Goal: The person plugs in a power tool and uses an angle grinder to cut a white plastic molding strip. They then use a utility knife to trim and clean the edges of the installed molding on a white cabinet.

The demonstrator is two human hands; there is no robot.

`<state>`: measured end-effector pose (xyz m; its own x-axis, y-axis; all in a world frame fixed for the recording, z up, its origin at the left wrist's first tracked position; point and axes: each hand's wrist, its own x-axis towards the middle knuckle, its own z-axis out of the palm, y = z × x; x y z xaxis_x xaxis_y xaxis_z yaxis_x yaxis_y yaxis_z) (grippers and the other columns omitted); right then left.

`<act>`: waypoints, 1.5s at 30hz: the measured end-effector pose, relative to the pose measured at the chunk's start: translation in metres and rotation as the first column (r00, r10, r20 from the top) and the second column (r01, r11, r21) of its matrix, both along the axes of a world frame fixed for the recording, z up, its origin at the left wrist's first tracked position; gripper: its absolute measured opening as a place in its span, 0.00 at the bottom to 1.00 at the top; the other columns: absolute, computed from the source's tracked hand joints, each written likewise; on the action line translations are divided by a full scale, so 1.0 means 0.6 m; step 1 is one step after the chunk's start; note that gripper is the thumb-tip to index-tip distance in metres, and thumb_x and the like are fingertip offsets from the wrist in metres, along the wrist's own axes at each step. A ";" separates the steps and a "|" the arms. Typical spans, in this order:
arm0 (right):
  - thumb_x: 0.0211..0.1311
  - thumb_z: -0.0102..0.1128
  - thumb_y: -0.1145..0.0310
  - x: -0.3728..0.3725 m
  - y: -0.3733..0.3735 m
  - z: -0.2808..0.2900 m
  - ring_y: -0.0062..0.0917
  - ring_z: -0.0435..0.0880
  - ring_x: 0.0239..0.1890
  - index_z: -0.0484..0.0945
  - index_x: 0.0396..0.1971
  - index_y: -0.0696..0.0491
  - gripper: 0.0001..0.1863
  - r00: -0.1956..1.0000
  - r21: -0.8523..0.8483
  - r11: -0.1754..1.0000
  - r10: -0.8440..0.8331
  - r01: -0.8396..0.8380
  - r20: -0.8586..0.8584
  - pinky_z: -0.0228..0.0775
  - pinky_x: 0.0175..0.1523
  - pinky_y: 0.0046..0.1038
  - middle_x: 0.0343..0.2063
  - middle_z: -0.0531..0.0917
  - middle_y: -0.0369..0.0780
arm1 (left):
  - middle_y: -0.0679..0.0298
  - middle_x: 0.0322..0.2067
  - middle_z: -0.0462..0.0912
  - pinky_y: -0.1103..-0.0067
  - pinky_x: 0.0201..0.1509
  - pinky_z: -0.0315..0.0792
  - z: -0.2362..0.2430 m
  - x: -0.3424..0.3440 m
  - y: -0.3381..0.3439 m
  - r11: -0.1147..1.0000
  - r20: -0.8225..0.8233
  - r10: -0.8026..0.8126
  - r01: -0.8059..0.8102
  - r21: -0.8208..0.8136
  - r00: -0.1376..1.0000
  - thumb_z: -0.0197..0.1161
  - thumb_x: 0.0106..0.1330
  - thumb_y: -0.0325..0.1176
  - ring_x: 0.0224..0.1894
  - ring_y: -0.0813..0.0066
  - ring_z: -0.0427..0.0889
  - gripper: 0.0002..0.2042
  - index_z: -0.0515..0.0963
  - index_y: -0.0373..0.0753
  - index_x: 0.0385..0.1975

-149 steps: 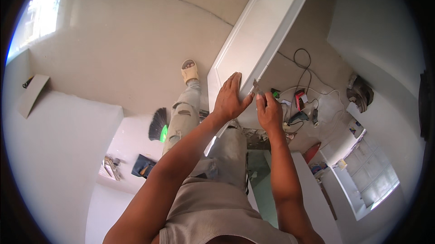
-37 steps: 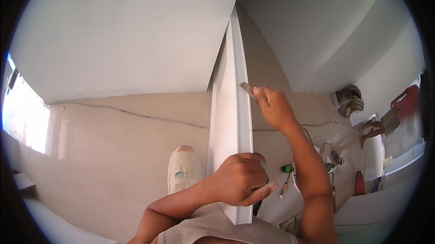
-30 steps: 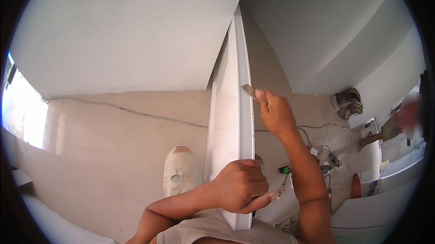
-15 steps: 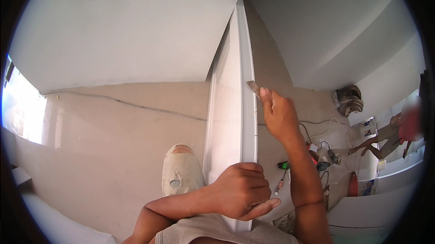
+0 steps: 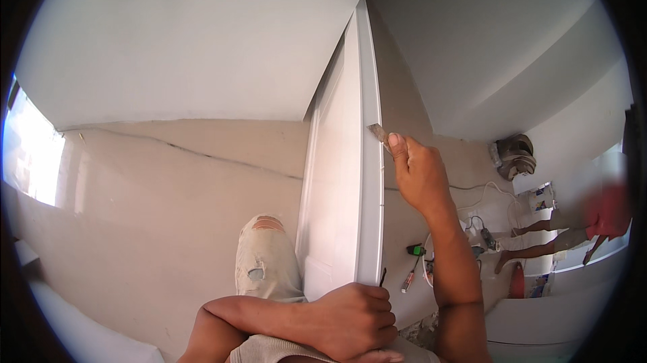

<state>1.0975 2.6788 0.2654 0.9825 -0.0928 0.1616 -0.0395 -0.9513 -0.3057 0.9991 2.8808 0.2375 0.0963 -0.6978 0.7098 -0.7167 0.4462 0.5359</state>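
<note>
My right hand (image 5: 423,174) is closed around a small flat scraper (image 5: 376,131), its thumb on top. The scraper's blade meets the long white edge strip (image 5: 369,181) of a white panelled door (image 5: 325,188). Nearer to me, my left hand (image 5: 357,322) is closed over the same door edge, fingers curled over its right side. A thin dark piece (image 5: 383,277) sticks up beside the left hand's knuckles; I cannot make out what it is. My knee (image 5: 268,248), in torn light trousers, is left of the door.
White walls (image 5: 189,40) rise on both sides of the door's far end. A dark cable (image 5: 195,154) crosses the tiled floor. To the right lie a green-and-black tool (image 5: 415,250), a screwdriver (image 5: 408,281) and a bag (image 5: 516,155). A person in red (image 5: 603,215) is at far right.
My left hand has slid toward me along the door edge, uncovering the thin dark piece. The scraper has shifted slightly toward me. The person at far right has changed leg position.
</note>
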 end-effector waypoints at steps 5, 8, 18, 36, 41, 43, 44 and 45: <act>0.77 0.44 0.50 -0.006 0.002 -0.016 0.51 0.79 0.21 0.78 0.27 0.59 0.27 1.000 0.007 1.000 0.003 -0.003 0.029 0.69 0.29 0.46 0.16 0.78 0.51 | 0.63 0.14 0.70 0.69 0.27 0.68 -0.012 -0.002 -0.009 0.972 -0.107 0.099 -0.119 -0.203 0.989 0.65 0.63 0.43 0.19 0.61 0.73 0.22 0.69 0.43 0.10; 0.77 0.45 0.51 -0.005 -0.002 -0.009 0.51 0.78 0.22 0.78 0.27 0.59 0.27 0.999 -0.023 1.000 -0.020 0.020 -0.028 0.69 0.30 0.46 0.16 0.77 0.51 | 0.63 0.14 0.70 0.69 0.26 0.68 -0.022 -0.003 -0.011 0.972 -0.106 0.100 -0.120 -0.203 0.989 0.66 0.63 0.43 0.19 0.61 0.74 0.21 0.69 0.42 0.10; 0.78 0.44 0.48 -0.021 -0.009 -0.014 0.33 0.71 0.18 0.76 0.25 0.61 0.31 1.000 0.031 0.999 -0.027 0.027 -0.013 0.65 0.29 0.36 0.14 0.72 0.46 | 0.64 0.14 0.70 0.69 0.27 0.69 -0.016 0.005 -0.007 0.969 -0.100 0.091 -0.111 -0.219 0.991 0.65 0.63 0.42 0.19 0.62 0.73 0.20 0.70 0.43 0.11; 0.78 0.43 0.50 -0.002 0.008 -0.017 0.27 0.69 0.20 0.74 0.25 0.61 0.30 0.997 0.141 0.990 0.030 -0.019 -0.075 0.66 0.31 0.33 0.16 0.71 0.42 | 0.63 0.14 0.69 0.69 0.27 0.68 -0.014 -0.002 0.000 0.967 -0.118 0.107 -0.131 -0.218 0.987 0.65 0.64 0.40 0.19 0.62 0.73 0.19 0.71 0.42 0.12; 0.78 0.43 0.47 -0.069 -0.026 -0.018 0.28 0.73 0.21 0.74 0.24 0.60 0.31 0.994 0.150 0.986 -0.065 0.078 -0.093 0.68 0.33 0.32 0.16 0.74 0.43 | 0.62 0.15 0.71 0.70 0.26 0.69 -0.002 0.008 -0.011 0.984 -0.119 0.053 -0.072 -0.160 0.991 0.65 0.63 0.40 0.20 0.62 0.74 0.19 0.71 0.41 0.12; 0.77 0.43 0.46 -0.090 -0.051 -0.019 0.26 0.74 0.22 0.76 0.25 0.60 0.31 0.993 0.249 0.962 -0.098 0.110 -0.060 0.68 0.33 0.32 0.17 0.76 0.42 | 0.61 0.16 0.73 0.70 0.25 0.68 -0.001 -0.006 -0.032 0.984 -0.149 0.111 -0.130 -0.125 0.983 0.65 0.63 0.40 0.20 0.62 0.75 0.18 0.72 0.40 0.13; 0.77 0.44 0.45 -0.073 -0.049 -0.015 0.25 0.75 0.23 0.77 0.26 0.60 0.31 0.994 0.349 0.931 -0.109 0.105 -0.010 0.68 0.33 0.32 0.18 0.77 0.42 | 0.60 0.17 0.75 0.70 0.25 0.68 -0.010 -0.022 -0.027 0.972 -0.166 0.182 -0.203 -0.118 0.969 0.65 0.63 0.40 0.20 0.63 0.75 0.18 0.73 0.39 0.13; 0.77 0.43 0.45 -0.069 -0.050 -0.014 0.23 0.75 0.24 0.78 0.29 0.59 0.31 0.982 0.455 0.882 -0.171 0.119 0.074 0.69 0.33 0.33 0.20 0.79 0.40 | 0.60 0.17 0.76 0.70 0.24 0.68 -0.021 -0.024 -0.030 0.966 -0.203 0.179 -0.211 -0.148 0.963 0.65 0.63 0.40 0.20 0.63 0.76 0.18 0.73 0.39 0.14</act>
